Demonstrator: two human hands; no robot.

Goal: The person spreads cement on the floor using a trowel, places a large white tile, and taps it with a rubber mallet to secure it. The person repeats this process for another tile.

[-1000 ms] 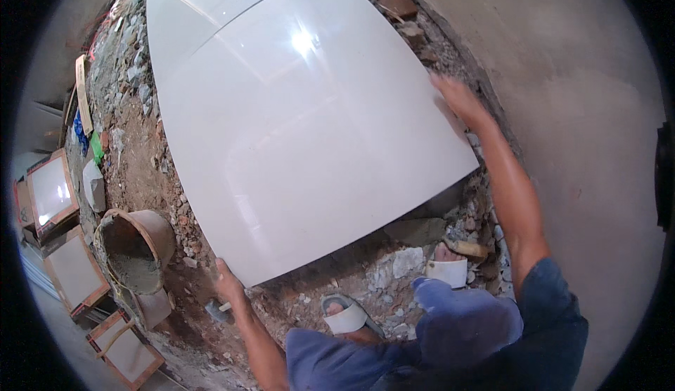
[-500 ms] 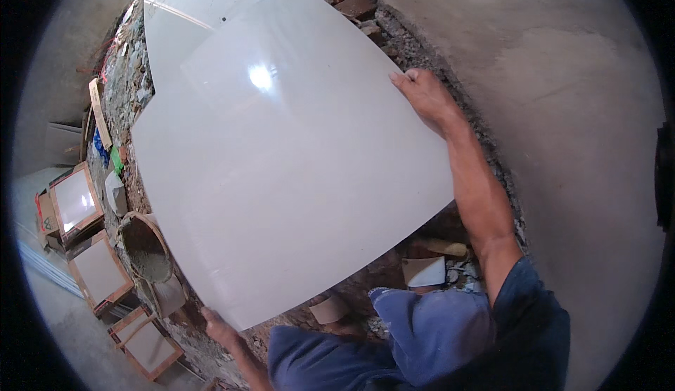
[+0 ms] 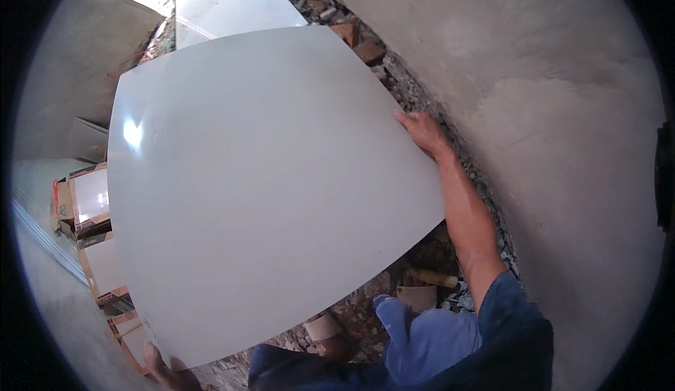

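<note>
A large, glossy white floor tile (image 3: 274, 180) spans the middle of the view, held by both my hands. My right hand (image 3: 426, 135) grips its right edge, thumb on the upper face and the other fingers mostly hidden below. At the near left corner, my left hand (image 3: 163, 368) is closed on the edge. Beyond the far edge lies another white tile (image 3: 242, 4), partly covered by the held one. A piece of tan tile (image 3: 418, 297) and a yellowish handle (image 3: 434, 278) rest on the rubble near my knee.
A bare concrete wall (image 3: 555, 138) rises along the right side. Broken bricks (image 3: 368, 52) and gravel run along its foot. On the left stand cartons of tiles (image 3: 91, 194), beside long pale pipes (image 3: 53, 243).
The held tile has come nearer and its left side has swung outward, now hiding the bucket. More of the far tile's right edge shows. My left hand has moved left and down.
</note>
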